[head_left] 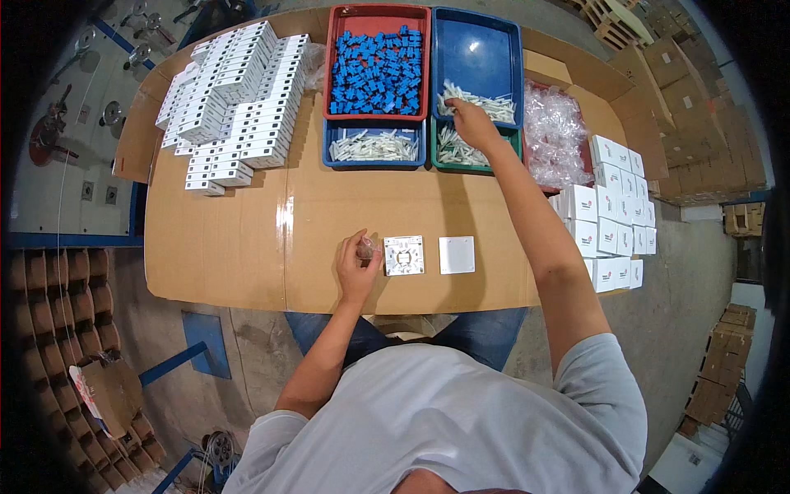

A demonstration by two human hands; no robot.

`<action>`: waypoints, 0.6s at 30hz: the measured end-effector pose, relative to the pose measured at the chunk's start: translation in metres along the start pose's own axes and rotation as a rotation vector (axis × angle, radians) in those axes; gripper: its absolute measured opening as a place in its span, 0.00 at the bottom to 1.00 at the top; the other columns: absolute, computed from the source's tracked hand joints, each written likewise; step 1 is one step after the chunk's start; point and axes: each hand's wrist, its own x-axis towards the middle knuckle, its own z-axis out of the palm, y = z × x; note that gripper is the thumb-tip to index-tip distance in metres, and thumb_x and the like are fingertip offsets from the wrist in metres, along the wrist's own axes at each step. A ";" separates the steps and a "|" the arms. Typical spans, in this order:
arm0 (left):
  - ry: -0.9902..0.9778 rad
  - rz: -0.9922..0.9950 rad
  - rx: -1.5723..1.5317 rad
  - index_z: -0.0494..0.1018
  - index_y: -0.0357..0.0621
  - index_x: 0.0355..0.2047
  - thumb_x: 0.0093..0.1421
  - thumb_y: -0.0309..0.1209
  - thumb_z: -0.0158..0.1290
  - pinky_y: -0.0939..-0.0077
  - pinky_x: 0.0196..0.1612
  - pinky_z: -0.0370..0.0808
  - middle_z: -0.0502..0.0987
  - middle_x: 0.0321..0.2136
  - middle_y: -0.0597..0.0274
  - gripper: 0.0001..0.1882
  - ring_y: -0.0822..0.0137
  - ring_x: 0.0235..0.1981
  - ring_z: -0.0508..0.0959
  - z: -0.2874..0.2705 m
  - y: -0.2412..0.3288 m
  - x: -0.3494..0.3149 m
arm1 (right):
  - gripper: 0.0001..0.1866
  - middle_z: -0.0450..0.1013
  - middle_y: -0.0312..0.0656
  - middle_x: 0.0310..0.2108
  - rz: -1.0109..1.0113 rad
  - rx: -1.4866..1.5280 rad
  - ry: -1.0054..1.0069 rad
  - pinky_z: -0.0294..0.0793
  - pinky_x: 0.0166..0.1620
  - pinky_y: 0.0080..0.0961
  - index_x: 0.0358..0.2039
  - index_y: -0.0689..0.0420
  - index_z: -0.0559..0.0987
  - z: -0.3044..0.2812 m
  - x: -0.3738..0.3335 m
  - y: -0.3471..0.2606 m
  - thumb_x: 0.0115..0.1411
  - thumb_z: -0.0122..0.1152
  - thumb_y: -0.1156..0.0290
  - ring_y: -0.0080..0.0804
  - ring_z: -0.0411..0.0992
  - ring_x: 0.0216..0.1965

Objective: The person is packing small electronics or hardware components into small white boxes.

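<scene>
My left hand (357, 270) is curled around a small crumpled clear plastic bag (368, 249), with contents I cannot make out. Just right of it, a square white plate with a round opening in its middle (404, 255) lies on the cardboard. Beside that plate rests a plain white square cover (457, 255). My right hand (471, 125) reaches far forward into the upper blue tray (477, 49), fingers closed together among slim white plastic pieces (498, 109). Whether a piece is between those fingertips is too small to see.
Left of the upper tray stands a red tray (332, 82) of blue clips. Nearer are a blue tray (374, 165) and a green tray (469, 168) of slim pieces. Clear bags (553, 132) and white boxes (613, 214) sit right; stacked white boxes (239, 107) stand left.
</scene>
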 end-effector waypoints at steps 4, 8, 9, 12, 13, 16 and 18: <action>-0.012 0.006 0.022 0.77 0.42 0.51 0.53 0.28 0.66 0.66 0.44 0.75 0.77 0.39 0.56 0.24 0.59 0.39 0.77 -0.001 0.000 0.000 | 0.18 0.78 0.58 0.44 -0.052 0.022 0.138 0.75 0.52 0.47 0.52 0.62 0.77 -0.003 -0.002 -0.002 0.62 0.49 0.80 0.58 0.75 0.48; -0.011 0.027 0.054 0.77 0.42 0.51 0.52 0.28 0.66 0.65 0.45 0.73 0.77 0.38 0.57 0.24 0.59 0.38 0.77 -0.002 0.002 0.001 | 0.18 0.78 0.59 0.44 0.072 0.126 0.060 0.74 0.52 0.47 0.53 0.60 0.76 -0.008 -0.001 -0.004 0.64 0.48 0.79 0.59 0.76 0.48; 0.001 0.049 0.069 0.77 0.41 0.50 0.52 0.28 0.66 0.65 0.44 0.73 0.77 0.37 0.57 0.24 0.59 0.37 0.77 -0.002 0.002 0.001 | 0.17 0.78 0.59 0.44 0.050 0.072 0.024 0.74 0.51 0.48 0.53 0.60 0.76 -0.007 0.000 -0.006 0.64 0.48 0.78 0.59 0.75 0.48; -0.007 0.053 0.063 0.77 0.41 0.50 0.52 0.28 0.66 0.65 0.44 0.73 0.77 0.37 0.57 0.23 0.59 0.36 0.76 -0.002 0.004 0.002 | 0.17 0.78 0.61 0.44 0.032 -0.013 -0.031 0.74 0.51 0.48 0.53 0.61 0.75 -0.005 0.002 -0.004 0.64 0.48 0.78 0.60 0.75 0.48; -0.008 0.054 0.063 0.77 0.41 0.50 0.52 0.28 0.66 0.65 0.44 0.73 0.77 0.37 0.57 0.23 0.59 0.36 0.76 -0.002 0.006 0.003 | 0.17 0.78 0.62 0.44 0.033 -0.043 -0.051 0.74 0.51 0.48 0.53 0.61 0.75 -0.004 0.003 -0.004 0.65 0.48 0.78 0.60 0.75 0.48; 0.011 0.043 0.039 0.77 0.40 0.49 0.53 0.29 0.66 0.65 0.43 0.73 0.77 0.36 0.57 0.23 0.59 0.35 0.76 0.000 0.009 0.003 | 0.17 0.78 0.62 0.43 -0.029 -0.013 0.040 0.74 0.50 0.50 0.54 0.61 0.74 0.000 0.002 -0.004 0.65 0.49 0.78 0.61 0.75 0.47; 0.002 -0.003 0.015 0.77 0.41 0.49 0.53 0.30 0.66 0.64 0.44 0.73 0.77 0.36 0.57 0.22 0.60 0.35 0.76 0.000 0.006 0.002 | 0.17 0.78 0.62 0.43 -0.016 -0.016 0.040 0.74 0.50 0.50 0.54 0.61 0.74 -0.001 0.003 -0.004 0.64 0.49 0.78 0.61 0.75 0.47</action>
